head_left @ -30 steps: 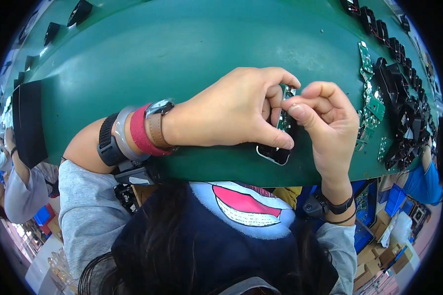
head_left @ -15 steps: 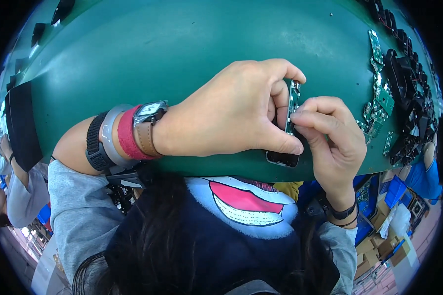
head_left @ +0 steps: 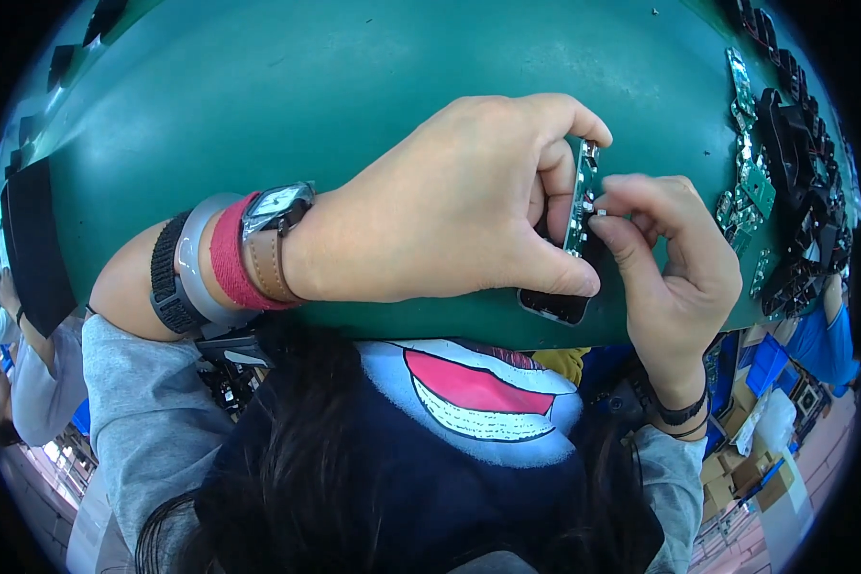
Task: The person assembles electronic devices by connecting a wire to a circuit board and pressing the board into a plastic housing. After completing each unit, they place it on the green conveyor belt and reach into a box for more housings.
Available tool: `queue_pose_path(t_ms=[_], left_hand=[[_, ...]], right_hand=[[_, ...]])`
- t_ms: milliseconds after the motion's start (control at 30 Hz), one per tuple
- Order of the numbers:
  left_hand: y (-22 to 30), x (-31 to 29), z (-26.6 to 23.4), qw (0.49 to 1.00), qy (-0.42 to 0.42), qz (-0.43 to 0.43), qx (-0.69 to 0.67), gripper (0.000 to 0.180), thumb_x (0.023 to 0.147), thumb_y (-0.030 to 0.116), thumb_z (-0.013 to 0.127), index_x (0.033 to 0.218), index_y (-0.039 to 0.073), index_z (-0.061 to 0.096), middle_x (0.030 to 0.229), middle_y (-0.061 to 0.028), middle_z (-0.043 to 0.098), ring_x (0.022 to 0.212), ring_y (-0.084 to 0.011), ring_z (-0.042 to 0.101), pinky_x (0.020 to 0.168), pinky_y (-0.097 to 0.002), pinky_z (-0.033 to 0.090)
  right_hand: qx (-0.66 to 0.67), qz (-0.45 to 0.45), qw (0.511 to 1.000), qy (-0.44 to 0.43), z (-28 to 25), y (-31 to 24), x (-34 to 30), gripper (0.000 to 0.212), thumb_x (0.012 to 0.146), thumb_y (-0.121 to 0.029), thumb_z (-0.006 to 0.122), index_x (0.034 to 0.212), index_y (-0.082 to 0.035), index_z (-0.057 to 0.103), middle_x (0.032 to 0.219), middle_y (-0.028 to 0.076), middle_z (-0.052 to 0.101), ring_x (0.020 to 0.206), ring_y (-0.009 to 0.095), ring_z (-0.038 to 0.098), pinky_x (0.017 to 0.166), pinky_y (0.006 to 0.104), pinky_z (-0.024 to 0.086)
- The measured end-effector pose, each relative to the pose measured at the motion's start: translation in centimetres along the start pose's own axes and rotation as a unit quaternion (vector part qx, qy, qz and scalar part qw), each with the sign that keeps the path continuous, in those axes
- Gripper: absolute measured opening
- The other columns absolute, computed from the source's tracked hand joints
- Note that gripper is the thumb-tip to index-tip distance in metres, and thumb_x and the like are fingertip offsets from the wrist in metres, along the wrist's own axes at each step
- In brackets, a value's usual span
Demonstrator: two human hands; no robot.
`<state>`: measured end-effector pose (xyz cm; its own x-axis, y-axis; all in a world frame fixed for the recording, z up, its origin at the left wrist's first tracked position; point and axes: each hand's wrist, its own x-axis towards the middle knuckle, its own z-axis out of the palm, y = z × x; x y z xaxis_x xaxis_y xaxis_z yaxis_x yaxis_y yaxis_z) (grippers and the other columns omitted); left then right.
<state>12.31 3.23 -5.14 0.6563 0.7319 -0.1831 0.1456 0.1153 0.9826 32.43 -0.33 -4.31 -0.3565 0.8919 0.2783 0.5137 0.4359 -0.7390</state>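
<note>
My left hand [head_left: 459, 206] is closed around the edges of a narrow green circuit board [head_left: 580, 201], with a fingertip at its far end and the thumb near the close end. The board stands on edge, and small metal and white parts show on its face. Just right of it, my right hand [head_left: 684, 253] pinches a small white connector [head_left: 600, 213] between thumb and fingertip, a little apart from the board. Beneath the left thumb lies a glossy black casing [head_left: 557, 306], mostly hidden by that hand.
Green boards [head_left: 758, 187] lie piled on the green table [head_left: 354, 86] to the right, beside a heap of black casings [head_left: 799, 191]. A black box-like object [head_left: 40, 249] stands at the left edge. Cardboard boxes [head_left: 737, 459] sit below right. Other people's arms [head_left: 837, 335] show at both sides.
My right hand has drawn back to the right from the board, and the small white connector now shows in its fingertips. My left hand and the board have shifted slightly up and right.
</note>
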Motion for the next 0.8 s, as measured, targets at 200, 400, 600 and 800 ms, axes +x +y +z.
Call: queue_pose_path(t_ms=[200,400,600,800], left_hand=[[0.4,0.4,0.0,0.999,0.025,0.013,-0.015,0.037,0.062,0.012,0.081,0.081,-0.006,0.055,0.063,-0.0100,0.062,0.056,-0.0208,0.059,0.069,-0.0302,0.052],[-0.3,0.4,0.0,0.998,0.007,0.051,0.019,0.072,0.064,0.008,0.088,0.125,-0.001,0.050,0.071,0.0032,0.052,0.055,0.0001,0.035,0.049,-0.0159,0.030],[-0.8,-0.1,-0.2,0.999,0.039,0.034,-0.007,0.072,0.065,0.011,0.088,0.124,-0.001,0.051,0.073,0.0030,0.052,0.056,0.0000,0.035,0.049,-0.0160,0.030],[-0.4,0.2,-0.2,0.997,0.048,0.046,-0.032,0.050,0.060,0.018,0.086,0.091,-0.010,0.059,0.059,-0.0077,0.061,0.056,-0.0152,0.059,0.066,-0.0255,0.050]], right_hand=[[-0.012,0.052,0.998,-0.045,-1.0,-0.3,0.4,0.040,0.078,0.014,0.065,0.107,-0.001,0.042,0.087,0.011,0.063,0.079,0.013,0.059,0.071,0.0225,0.045],[-0.108,-0.084,0.985,-0.101,-1.4,-0.8,2.4,0.044,0.077,0.013,0.066,0.110,-0.002,0.041,0.087,0.009,0.064,0.079,0.014,0.061,0.066,0.0209,0.045],[-0.178,-0.073,0.973,-0.124,-0.9,-1.8,2.7,0.047,0.079,0.013,0.064,0.118,0.000,0.041,0.087,0.010,0.065,0.078,0.013,0.061,0.068,0.0196,0.046],[0.176,0.213,0.961,-0.005,-0.1,-1.1,1.1,0.053,0.076,0.013,0.065,0.121,0.000,0.041,0.087,0.004,0.066,0.079,0.008,0.058,0.068,0.0180,0.044]])
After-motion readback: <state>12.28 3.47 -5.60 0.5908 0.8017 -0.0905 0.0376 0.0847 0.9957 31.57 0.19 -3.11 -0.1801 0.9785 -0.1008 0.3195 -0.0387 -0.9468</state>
